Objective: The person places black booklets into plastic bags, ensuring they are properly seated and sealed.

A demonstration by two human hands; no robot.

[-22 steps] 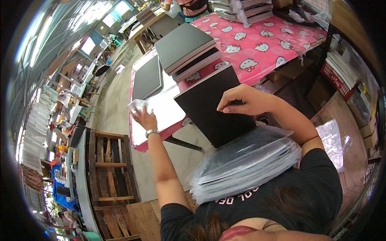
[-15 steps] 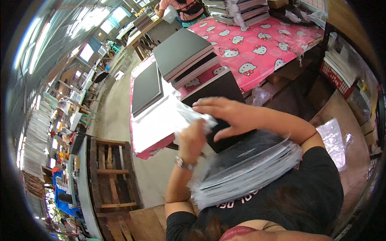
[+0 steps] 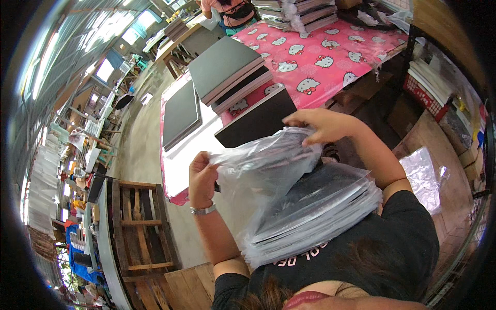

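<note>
A person's left hand [image 3: 202, 178] and right hand [image 3: 321, 124] each pinch an edge of a clear plastic bag [image 3: 263, 165], pulling it taut, apparently to spread its mouth, above a stack of bagged flat items [image 3: 315, 212] resting against the torso. At twelve o'clock, a black board [image 3: 256, 119] and grey boards [image 3: 222, 64] lie on a table under a pink patterned cloth [image 3: 330, 57]. A wooden pallet [image 3: 142, 227] sits at eight o'clock on the workshop's concrete floor [image 3: 137, 150].

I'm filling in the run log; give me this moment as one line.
left hand: grips clear plastic bag edge | right hand: grips bag's other edge | bag: held spread above bagged stack on lap | black board: on table
</note>
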